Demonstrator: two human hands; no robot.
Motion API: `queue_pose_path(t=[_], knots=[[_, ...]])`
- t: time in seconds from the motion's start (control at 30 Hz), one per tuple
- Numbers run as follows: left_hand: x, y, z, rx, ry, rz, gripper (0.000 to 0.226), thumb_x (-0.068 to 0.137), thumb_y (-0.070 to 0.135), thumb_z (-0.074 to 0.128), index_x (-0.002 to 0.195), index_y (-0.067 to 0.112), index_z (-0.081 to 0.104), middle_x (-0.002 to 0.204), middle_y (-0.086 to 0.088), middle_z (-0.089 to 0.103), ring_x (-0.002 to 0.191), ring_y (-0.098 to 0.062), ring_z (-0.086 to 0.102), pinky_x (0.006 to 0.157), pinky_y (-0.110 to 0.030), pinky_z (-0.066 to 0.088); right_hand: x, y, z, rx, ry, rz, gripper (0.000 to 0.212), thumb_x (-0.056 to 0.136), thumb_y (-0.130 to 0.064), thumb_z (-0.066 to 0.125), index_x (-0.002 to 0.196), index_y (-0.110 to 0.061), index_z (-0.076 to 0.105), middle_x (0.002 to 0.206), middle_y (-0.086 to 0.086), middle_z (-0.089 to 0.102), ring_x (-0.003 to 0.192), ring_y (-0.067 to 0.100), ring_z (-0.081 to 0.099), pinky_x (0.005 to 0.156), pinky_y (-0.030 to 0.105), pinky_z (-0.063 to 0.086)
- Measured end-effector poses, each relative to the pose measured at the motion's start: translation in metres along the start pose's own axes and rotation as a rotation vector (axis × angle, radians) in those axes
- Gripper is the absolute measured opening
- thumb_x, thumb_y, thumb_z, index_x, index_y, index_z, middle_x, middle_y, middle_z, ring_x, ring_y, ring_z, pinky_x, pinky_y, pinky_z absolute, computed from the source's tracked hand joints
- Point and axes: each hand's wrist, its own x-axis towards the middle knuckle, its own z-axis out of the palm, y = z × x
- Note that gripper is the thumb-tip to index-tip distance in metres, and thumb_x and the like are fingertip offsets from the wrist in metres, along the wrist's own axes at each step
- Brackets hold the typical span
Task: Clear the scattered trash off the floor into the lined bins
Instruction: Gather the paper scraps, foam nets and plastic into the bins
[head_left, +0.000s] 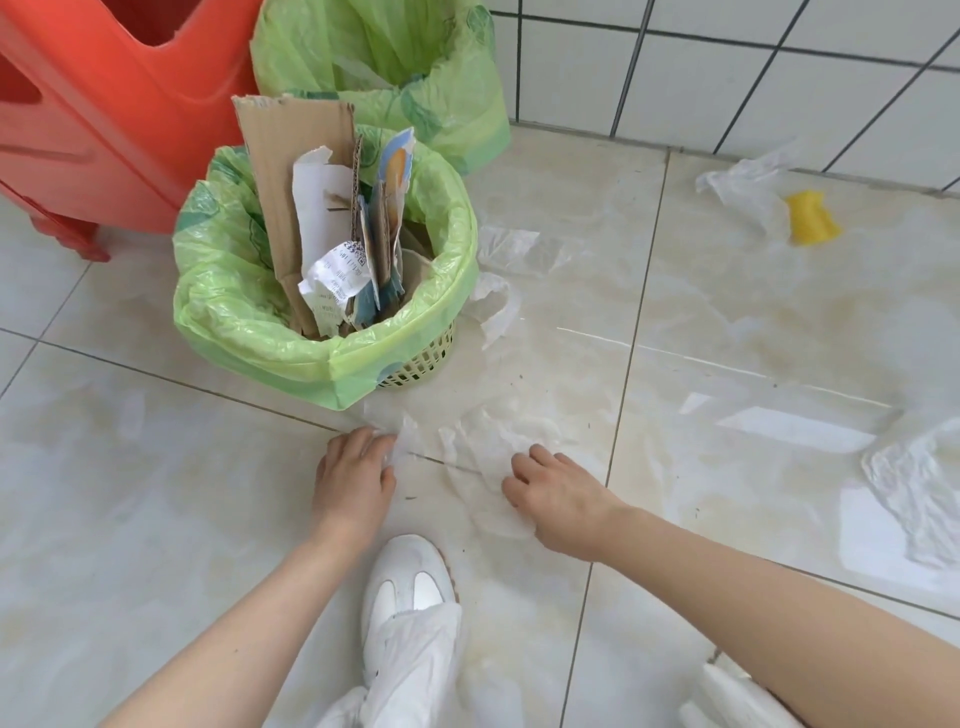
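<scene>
Both hands down on a thin clear plastic sheet (483, 457) lying on the floor tiles (156, 493), just in front of the near lined bin (322, 312). Left hand (353, 480) fingers curled, pinching its crumpled edge. Right hand (558, 506) curled on it; fingertips hidden, grip unclear. Sheet outline barely visible.

A near bin (327, 291), filled with cardboard (291, 171), is set at centre left, with a second bin (384, 67) behind it. Plastic film (483, 452) is spread at lower centre, between the left hand (353, 480) and right hand (558, 501).
</scene>
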Motion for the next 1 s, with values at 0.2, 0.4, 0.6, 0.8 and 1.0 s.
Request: queue_pose_path(t=[0.2,0.4,0.6,0.8,1.0], knots=[[-0.003,0.021,0.000,-0.124,0.037,0.112,0.002,0.082,0.002,0.064,0.084,0.003,0.064,0.088,-0.011,0.062,0.088,-0.034,0.055,0.078,-0.041,0.049,-0.031,0.009,-0.011,0.171,-0.061,0.043,0.038,0.074,-0.009,0.050,0.112,-0.015,0.054,0.129,0.005,0.041,0.116,0.029,0.038,0.092,0.034,0.040],[0.002,0.063,-0.007,-0.270,0.058,0.157,0.007,0.085,0.004,0.056,0.087,0.006,0.050,0.090,-0.003,0.048,0.081,-0.026,0.050,0.069,-0.033,0.039,-0.012,0.033,-0.021,0.061,0.006,0.210,0.059,0.085,-0.012,0.051,0.140,-0.013,0.029,0.150,0.015,0.022,0.131,0.038,0.028,0.101,0.041,0.035],[0.012,0.077,-0.020,-0.290,0.103,0.140,0.015,0.080,-0.004,0.054,0.090,0.007,0.049,0.096,-0.007,0.047,0.079,-0.033,0.052,0.067,-0.042,0.046,0.012,0.018,-0.012,0.068,-0.204,0.298,0.110,0.076,-0.076,0.048,0.147,-0.028,-0.020,0.158,0.013,-0.015,0.144,0.043,-0.005,0.107,0.065,0.017],[0.021,0.078,-0.018,-0.303,0.102,0.198,0.033,0.079,-0.014,0.047,0.104,0.003,0.059,0.111,-0.008,0.054,0.098,-0.027,0.054,0.082,-0.030,0.040,0.018,-0.019,0.005,-0.025,-0.288,0.309,0.103,0.081,-0.063,0.055,0.149,-0.027,-0.014,0.154,0.020,-0.024,0.138,0.052,-0.017,0.108,0.069,0.009],[0.020,0.090,-0.014,-0.349,0.045,0.210,0.036,0.081,-0.012,0.050,0.107,0.008,0.066,0.109,0.000,0.063,0.097,-0.016,0.058,0.081,-0.012,0.034,0.003,-0.036,-0.001,-0.025,-0.107,0.187,0.049,0.091,-0.017,0.050,0.137,-0.011,0.035,0.145,0.023,0.027,0.132,0.047,0.026,0.098,0.051,0.036]])
